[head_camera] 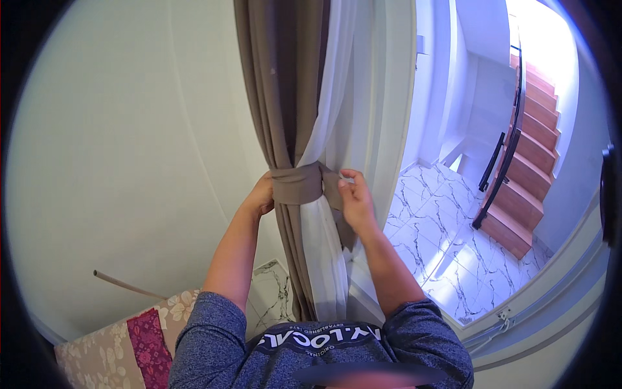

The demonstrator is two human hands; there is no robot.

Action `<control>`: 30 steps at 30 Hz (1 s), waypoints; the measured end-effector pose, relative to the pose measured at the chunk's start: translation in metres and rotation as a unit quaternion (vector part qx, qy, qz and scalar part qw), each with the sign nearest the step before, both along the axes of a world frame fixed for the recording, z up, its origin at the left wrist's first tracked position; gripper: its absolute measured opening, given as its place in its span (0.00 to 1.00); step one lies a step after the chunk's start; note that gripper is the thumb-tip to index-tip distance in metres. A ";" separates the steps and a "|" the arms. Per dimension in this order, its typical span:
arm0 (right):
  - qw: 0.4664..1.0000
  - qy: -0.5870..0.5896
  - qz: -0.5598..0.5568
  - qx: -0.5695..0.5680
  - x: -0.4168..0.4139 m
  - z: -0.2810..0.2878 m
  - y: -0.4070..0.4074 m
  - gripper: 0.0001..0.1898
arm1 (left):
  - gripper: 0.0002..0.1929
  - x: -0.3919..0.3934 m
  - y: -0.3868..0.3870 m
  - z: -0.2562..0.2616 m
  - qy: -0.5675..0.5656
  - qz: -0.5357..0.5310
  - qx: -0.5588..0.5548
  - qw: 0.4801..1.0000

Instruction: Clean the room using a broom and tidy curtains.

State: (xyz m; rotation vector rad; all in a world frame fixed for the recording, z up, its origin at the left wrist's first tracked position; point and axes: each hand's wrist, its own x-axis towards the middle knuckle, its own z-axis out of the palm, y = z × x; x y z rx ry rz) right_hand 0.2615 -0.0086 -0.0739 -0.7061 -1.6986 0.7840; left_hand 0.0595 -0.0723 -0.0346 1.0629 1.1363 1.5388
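Note:
A brown curtain (pixel 262 97) and a sheer white curtain (pixel 335 97) hang gathered together in front of me. Around both wraps a brown fabric tieback (pixel 297 185), pulled in at the waist of the bundle. My left hand (pixel 265 196) is at the bundle's left side, against the band; its fingers are hidden behind the cloth. On the right, my right hand (pixel 357 199) has its thumb and fingers curled at a loose length of the tieback, which stretches from the band to the hand. A tail of that fabric hangs below, partly behind my wrist.
A white wall (pixel 121 146) rises at left, above a floral-covered surface (pixel 97 340) with a dark red patterned cloth (pixel 149 345). A thin rod (pixel 126 284) sticks out there. Through the opening at right are marble-patterned floor tiles (pixel 427 233) and a wooden staircase (pixel 527 170) with a black handrail (pixel 512 150).

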 end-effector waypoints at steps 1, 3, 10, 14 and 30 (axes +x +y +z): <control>0.995 0.037 0.078 -0.056 0.009 0.003 0.001 0.21 | 0.16 0.004 0.001 0.000 0.001 -0.007 0.024 1.000; 0.979 0.069 0.153 -0.115 0.024 0.009 -0.005 0.21 | 0.13 0.004 -0.001 0.006 0.038 -0.005 0.051 0.998; 0.977 -0.017 0.167 -0.133 0.078 0.013 -0.026 0.22 | 0.31 0.040 -0.029 0.027 0.147 0.048 0.330 0.931; 0.951 -0.172 -0.150 0.208 0.109 0.032 -0.036 0.16 | 0.43 0.035 -0.026 0.022 0.200 0.074 0.293 0.932; 0.832 -0.418 -0.150 0.332 0.122 0.030 -0.055 0.29 | 0.29 -0.030 -0.009 0.017 -0.046 -0.079 0.202 0.975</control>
